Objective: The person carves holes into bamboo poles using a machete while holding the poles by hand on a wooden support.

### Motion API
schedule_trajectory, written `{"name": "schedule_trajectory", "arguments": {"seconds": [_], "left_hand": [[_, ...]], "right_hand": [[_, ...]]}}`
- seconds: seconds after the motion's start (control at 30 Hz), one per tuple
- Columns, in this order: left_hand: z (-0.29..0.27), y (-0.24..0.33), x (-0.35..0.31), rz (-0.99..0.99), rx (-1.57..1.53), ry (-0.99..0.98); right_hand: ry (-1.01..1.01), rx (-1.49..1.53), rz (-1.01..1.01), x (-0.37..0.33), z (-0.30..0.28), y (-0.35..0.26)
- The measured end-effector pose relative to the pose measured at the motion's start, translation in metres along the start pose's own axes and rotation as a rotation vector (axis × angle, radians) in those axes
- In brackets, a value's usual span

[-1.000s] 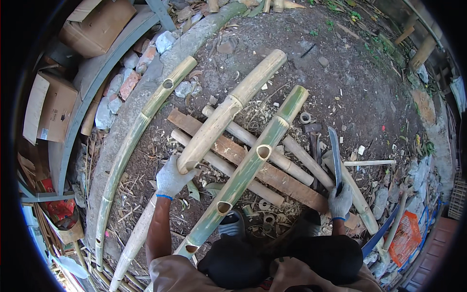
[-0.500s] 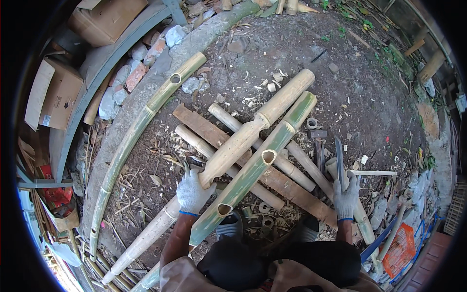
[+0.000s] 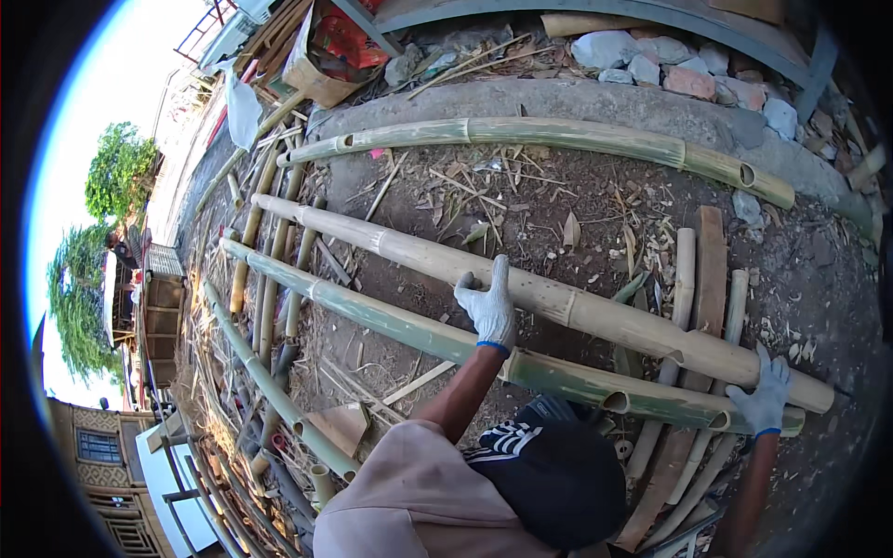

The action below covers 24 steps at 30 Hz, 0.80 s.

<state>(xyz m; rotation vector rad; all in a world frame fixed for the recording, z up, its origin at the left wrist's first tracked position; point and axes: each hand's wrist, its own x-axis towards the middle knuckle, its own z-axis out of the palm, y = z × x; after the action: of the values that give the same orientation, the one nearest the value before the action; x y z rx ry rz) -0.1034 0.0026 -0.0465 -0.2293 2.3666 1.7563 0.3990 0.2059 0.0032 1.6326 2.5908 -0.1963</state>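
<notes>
A long pale bamboo pole [image 3: 391, 244] slants across the ground, a carved notch near its right end. My left hand [image 3: 488, 312], in a white glove, grips it near the middle, thumb apart from the fingers. Near the pole's right end, my gloved right hand [image 3: 765, 395] has its fingers curled over the top. Alongside, closer to me, lies a green bamboo pole [image 3: 400, 325] with holes cut in it. Both poles rest across shorter bamboo pieces [image 3: 684, 279] and a brown plank [image 3: 709, 270]. The undersides of my hands are hidden.
Beyond lies another holed bamboo pole [image 3: 567, 133], by a concrete edge with stones [image 3: 688, 82] under a grey metal frame [image 3: 595, 13]. Several bamboo poles [image 3: 251, 251] and sticks lie at left, near a cardboard box [image 3: 312, 79]. A curved green pole [image 3: 270, 386] lies lower left.
The view has swung left. My right hand has let go of the machete and moved onto the pale pole's end. My left hand has moved along the pole, away from the notch.
</notes>
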Motion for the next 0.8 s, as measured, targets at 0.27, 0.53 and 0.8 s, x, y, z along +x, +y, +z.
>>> {"name": "schedule_trajectory", "arguments": {"seconds": [0.27,0.53,0.8], "left_hand": [[-0.011,-0.041,0.084,-0.561,-0.744,-0.371],[-0.039,0.006,0.114,-0.414,-0.589,-0.335],[-0.126,-0.015,0.258,-0.199,-0.442,-0.115]], "right_hand": [[0.14,0.045,-0.081,0.026,0.023,-0.004],[0.082,0.078,-0.03,0.007,-0.056,-0.056],[0.076,0.264,-0.271,0.038,0.009,-0.193]]}}
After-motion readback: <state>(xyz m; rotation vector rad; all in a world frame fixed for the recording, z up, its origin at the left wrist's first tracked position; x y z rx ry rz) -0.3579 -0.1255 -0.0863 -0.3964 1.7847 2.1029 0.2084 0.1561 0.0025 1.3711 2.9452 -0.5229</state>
